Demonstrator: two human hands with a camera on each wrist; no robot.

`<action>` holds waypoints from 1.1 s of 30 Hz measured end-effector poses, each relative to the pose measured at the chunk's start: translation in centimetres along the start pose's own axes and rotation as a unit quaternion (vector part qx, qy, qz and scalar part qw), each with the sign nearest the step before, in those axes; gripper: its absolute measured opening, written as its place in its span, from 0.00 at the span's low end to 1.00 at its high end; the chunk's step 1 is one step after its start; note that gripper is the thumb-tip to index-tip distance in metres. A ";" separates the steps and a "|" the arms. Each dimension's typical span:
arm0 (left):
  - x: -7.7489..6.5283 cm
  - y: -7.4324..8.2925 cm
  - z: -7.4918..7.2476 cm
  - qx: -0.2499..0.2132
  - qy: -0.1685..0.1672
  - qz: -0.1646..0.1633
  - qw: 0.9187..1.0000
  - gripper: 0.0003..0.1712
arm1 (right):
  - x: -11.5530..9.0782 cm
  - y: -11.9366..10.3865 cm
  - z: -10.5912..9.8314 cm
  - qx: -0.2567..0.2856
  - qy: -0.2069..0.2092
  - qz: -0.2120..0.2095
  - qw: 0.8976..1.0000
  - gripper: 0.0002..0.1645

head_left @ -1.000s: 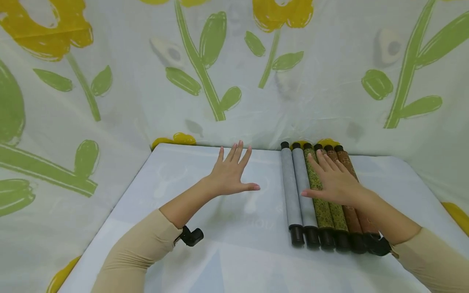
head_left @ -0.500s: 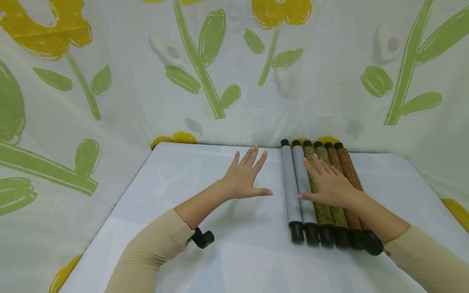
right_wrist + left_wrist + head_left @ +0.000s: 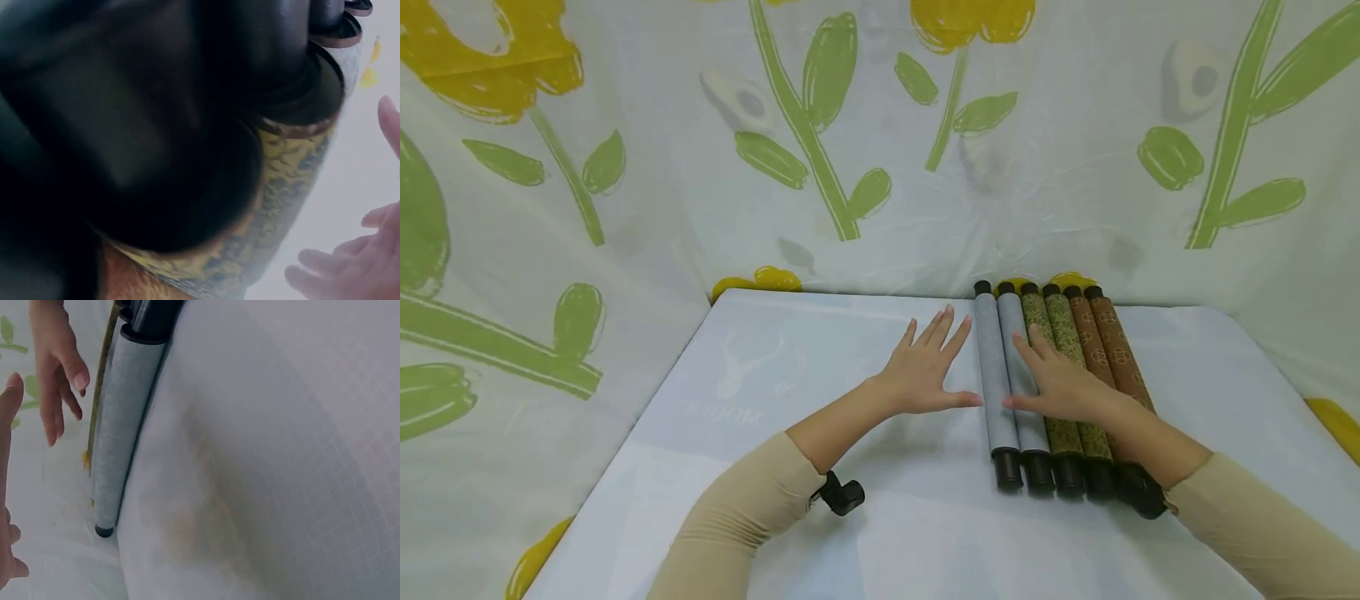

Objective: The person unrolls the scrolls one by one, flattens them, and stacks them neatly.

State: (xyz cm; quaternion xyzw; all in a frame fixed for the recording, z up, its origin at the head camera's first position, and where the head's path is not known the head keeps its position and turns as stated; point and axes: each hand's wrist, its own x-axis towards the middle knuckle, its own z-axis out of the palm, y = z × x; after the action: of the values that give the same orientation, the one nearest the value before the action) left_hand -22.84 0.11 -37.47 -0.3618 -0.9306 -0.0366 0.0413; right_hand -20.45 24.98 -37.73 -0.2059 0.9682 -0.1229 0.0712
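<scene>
Several rolled scrolls with black end knobs lie side by side: two grey ones with the leftmost grey scroll at the edge, two mottled green scrolls, and two patterned brown scrolls. My left hand hovers just left of the leftmost grey scroll, fingers spread, its thumb tip overlapping that scroll's edge in the head view. Over the row, my right hand has its fingers extended and holds nothing. Its forearm hides part of the brown scrolls. In the right wrist view, black end knobs fill the near side.
A white table with a faint printed deer design carries the scrolls. Behind and to the left hangs a white curtain printed with yellow flowers and green stems. A small black wrist camera is strapped to the left wrist.
My left hand has moved right, up to the leftmost grey scroll. My right hand has shifted a little left, across the row. The scrolls lie as before.
</scene>
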 end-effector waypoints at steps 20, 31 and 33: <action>1.8 1.6 2.5 -0.161 -0.017 -0.034 0.986 0.62 | 1.4 0.0 0.7 0.114 -0.015 0.014 0.993 0.55; 2.6 2.1 4.7 -0.359 -0.070 -0.059 0.929 0.59 | 2.2 0.2 0.5 0.130 -0.047 0.031 0.990 0.57; 2.8 2.3 5.1 -0.367 -0.075 -0.056 0.925 0.59 | 2.4 0.2 0.4 0.139 -0.053 0.040 0.988 0.58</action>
State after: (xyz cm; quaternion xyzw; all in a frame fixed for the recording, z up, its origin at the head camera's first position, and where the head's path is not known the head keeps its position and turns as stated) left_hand -23.58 4.14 -42.12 -0.3005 -0.8712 -0.3508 -0.1661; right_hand -22.58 24.09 -38.37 -0.1616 0.9441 -0.2419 0.1552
